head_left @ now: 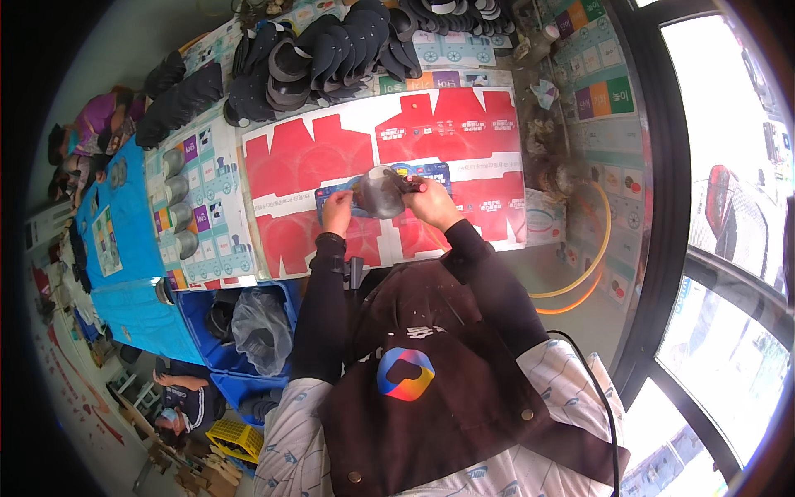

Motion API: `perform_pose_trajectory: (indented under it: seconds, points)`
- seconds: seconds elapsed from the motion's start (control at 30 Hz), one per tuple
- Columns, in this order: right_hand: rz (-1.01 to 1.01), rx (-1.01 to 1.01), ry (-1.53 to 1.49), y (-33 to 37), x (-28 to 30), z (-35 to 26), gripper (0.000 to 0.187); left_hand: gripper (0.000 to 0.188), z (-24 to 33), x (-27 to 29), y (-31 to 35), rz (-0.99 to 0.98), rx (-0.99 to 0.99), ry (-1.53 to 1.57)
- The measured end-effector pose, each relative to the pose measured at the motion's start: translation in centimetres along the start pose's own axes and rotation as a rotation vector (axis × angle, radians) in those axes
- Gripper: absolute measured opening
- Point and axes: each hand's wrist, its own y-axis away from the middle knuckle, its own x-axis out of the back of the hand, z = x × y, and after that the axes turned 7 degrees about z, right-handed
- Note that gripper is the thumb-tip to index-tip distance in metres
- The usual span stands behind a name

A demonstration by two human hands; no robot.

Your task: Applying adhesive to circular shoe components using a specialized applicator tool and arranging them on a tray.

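A worker's two hands met over a grey, cap-shaped piece (379,192), its make hard to tell under the glare, held just above flattened red cartons (431,137) that covered the table (571,124). The left hand (338,209) closed its fingers on the piece's left edge. The right hand (426,199) curled round a red-tipped tool (411,186) whose point touched the piece just right of those fingers; how tightly the right fingers gripped could not be made out, as the back of the hand hid them. A blue sheet (431,170) lay partly hidden beneath both hands.

Both forearms, in black sleeves, rose from a dark brown apron (422,389) and bent inward at the wrists.

Beyond the fingers, stacks of dark caps (331,54) crowded the table's far edge. Grey cup shapes (178,203) stood in a row well to the left of the fingers, and a clear bag (261,327) sat in a blue bin (199,331) below them. To the right of the fingers the table ended near a hoop of orange hose (592,265) and a dark window frame (662,207). Another person (186,402) sat low at lower left, cut off by the lens rim.
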Motion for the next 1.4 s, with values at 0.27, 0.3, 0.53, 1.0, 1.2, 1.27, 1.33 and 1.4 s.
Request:
perform_pose_trajectory:
  seconds: [0.27, 0.3, 0.53, 1.0, 1.2, 1.27, 1.33, 1.4]
  points:
    - [-0.141, 0.041, -0.089, 0.0, 0.2, -0.3, 0.030, 0.025, -2.6, 2.8, -0.9, 0.027, -0.047, 0.164]
    - [-0.139, 0.039, -0.088, -0.3, 0.4, 0.2, 0.030, 0.024, -2.4, 2.9, -0.8, 0.012, -0.028, 0.159]
    - [-0.199, 0.095, 0.031, -0.8, 1.3, -0.6, 0.031, 0.022, -2.1, 3.0, -0.7, 0.048, 0.057, 0.204]
    - [-0.278, 0.146, 0.147, -0.1, 1.0, 0.5, 0.037, 0.027, -0.8, 2.3, 0.9, -0.072, 0.023, 0.070]
    - [-0.290, 0.164, 0.324, -0.3, 2.3, 0.8, 0.040, 0.032, 1.1, 0.9, 0.7, -0.162, 0.049, 0.013]
    - [-0.246, 0.160, 0.219, -0.2, 3.0, 0.3, 0.038, 0.033, 1.3, 0.5, 0.5, -0.158, 0.001, -0.015]
    - [-0.199, 0.157, 0.117, 0.1, 3.6, -0.2, 0.037, 0.034, 1.7, -0.2, 0.5, -0.154, -0.048, -0.038]
    - [-0.132, 0.124, 0.007, 0.6, 4.8, -0.3, 0.044, 0.034, 2.8, -0.2, 0.7, -0.135, -0.116, -0.199]
